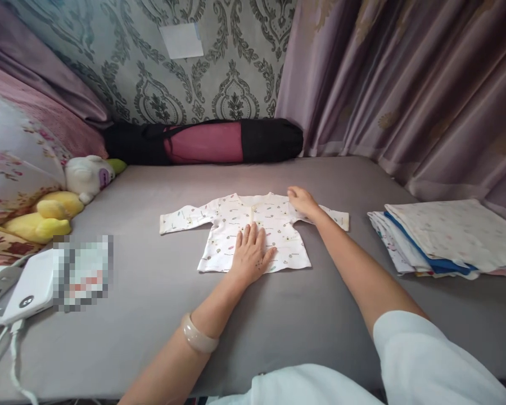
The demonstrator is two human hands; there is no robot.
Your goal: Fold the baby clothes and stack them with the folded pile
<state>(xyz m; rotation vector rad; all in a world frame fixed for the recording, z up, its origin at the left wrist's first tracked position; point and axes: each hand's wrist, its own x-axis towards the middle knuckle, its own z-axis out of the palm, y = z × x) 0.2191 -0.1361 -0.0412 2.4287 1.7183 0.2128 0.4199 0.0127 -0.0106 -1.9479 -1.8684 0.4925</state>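
A small white baby shirt [223, 247] with a fine printed pattern lies spread flat, its long sleeves stretched out to both sides and its collar away from me. On its front, below the button placket, my left hand [251, 253] rests flat with the fingers extended. A pale bangle [198, 334] is on the left wrist. My right hand [302, 202] is at the shirt's right shoulder, where the sleeve begins. Its fingers are curled together against the cloth there, and the fingertips are partly hidden.
Folded cloths [451, 236] are stacked at the right on the grey bed sheet [152, 337]. A black and pink long bag [202, 142] lies along the wall. Plush toys [88, 177], a white power bank [34, 287] with cables, and a blurred packet [86, 273] are at the left.
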